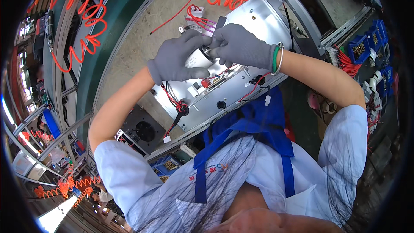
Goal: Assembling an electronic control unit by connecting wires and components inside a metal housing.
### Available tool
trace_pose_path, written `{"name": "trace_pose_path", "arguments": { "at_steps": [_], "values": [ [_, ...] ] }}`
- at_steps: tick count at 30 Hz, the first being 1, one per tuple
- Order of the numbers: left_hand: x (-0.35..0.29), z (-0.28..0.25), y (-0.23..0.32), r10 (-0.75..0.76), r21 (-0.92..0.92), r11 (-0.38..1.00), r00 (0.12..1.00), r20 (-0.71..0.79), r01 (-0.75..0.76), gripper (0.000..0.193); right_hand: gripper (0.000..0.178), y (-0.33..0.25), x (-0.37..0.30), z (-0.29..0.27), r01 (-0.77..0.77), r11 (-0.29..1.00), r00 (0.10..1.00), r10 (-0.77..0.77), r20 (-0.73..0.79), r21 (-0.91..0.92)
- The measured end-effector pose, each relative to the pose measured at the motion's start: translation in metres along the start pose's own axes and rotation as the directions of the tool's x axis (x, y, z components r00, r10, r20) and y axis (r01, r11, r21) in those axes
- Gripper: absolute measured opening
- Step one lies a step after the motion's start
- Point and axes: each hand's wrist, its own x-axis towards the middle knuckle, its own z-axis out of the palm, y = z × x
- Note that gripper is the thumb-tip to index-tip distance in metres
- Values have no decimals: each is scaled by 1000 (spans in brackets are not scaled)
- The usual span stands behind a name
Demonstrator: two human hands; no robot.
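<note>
One white cylindrical capacitor [199, 61] rests in the curled left hand [172, 58] and may slip if the right hand [243, 47], pinching something I cannot identify, pushes unevenly.

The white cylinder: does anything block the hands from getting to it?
Nothing visible does: the left hand curls around the white cylinder, and the right hand is at its end, partly hiding that end.

Holding white cylinder [199, 61] in left hand [176, 56], touching its end with right hand [243, 46], near silver chassis [246, 23]'s far edge.
</note>
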Motion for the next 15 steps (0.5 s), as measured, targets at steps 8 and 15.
{"name": "trace_pose_path", "arguments": {
  "at_steps": [8, 15],
  "values": [
    [2, 5, 1, -21, 119, 993, 999, 24, 18, 71, 18, -2, 1, 11, -102, 988, 988, 114, -105, 113],
    [0, 12, -5, 70, 163, 985, 994, -85, -56, 58, 19, -23, -4, 12, -222, 975, 965, 221, -142, 9]
  ]
}}
